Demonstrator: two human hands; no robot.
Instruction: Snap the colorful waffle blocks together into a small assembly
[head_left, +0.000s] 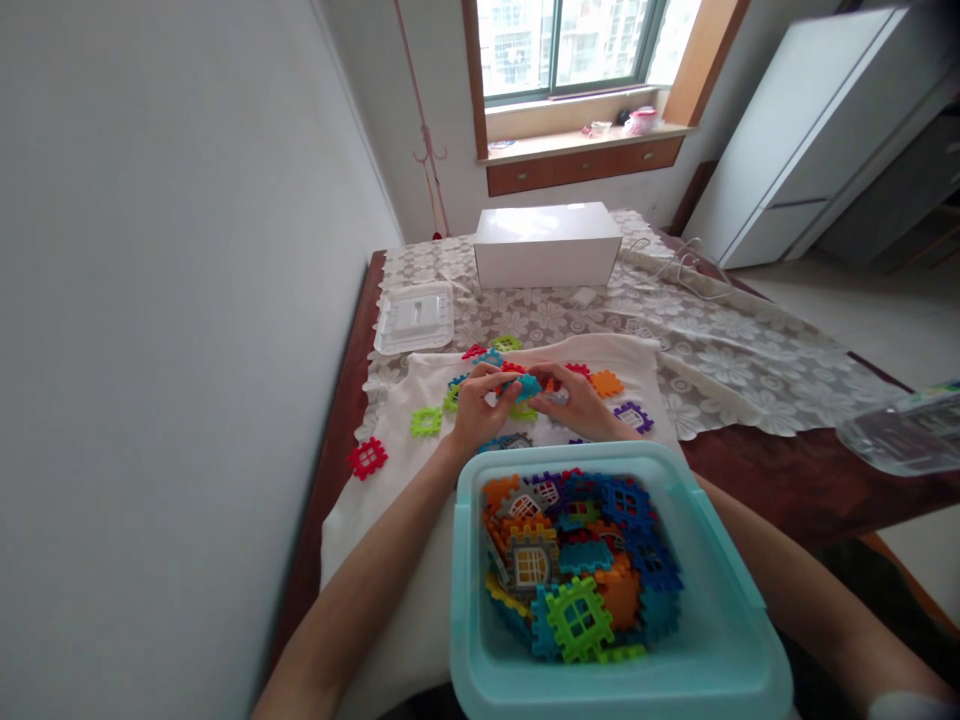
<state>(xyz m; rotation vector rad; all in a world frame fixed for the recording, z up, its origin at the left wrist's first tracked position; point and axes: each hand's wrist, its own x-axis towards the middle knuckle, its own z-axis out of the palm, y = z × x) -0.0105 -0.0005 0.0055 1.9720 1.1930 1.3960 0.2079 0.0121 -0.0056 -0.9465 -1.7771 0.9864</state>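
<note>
My left hand (474, 406) and my right hand (579, 403) meet over a white cloth (390, 470) on the table, both gripping a teal interlocking block piece (527, 385) between the fingertips. Loose blocks lie around the hands: a red one (367, 457), a green one (426, 421), an orange one (606, 382) and a purple one (634, 415). Just in front of me stands a light blue bin (720, 640) holding several colourful window blocks.
A white box (547, 245) stands at the far end of the lace-covered table, with a clear plastic lid (414, 317) at the left. A clear container (904, 435) sits at the right edge. The wall runs close along the left.
</note>
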